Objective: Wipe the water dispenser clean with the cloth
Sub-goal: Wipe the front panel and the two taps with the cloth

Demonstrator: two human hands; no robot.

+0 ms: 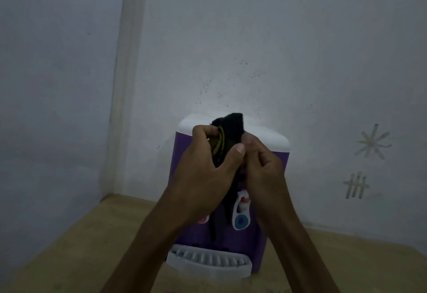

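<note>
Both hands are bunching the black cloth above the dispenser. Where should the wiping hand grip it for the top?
Probably the gathered middle of the black cloth, from above. The left hand and right hand already pinch it there, and a loose tail hangs over the purple water dispenser front; folding it under would leave a pad for wiping.

The picture is dim, with a cold blue-grey cast. The brightest spot is a glow in the centre, on the white top of the dispenser (265,135) and the wall (231,38) just behind it. The frame gets darker toward the edges, most at the left. The hands appear dark and slightly soft. Straight lines bend near the borders.
</note>
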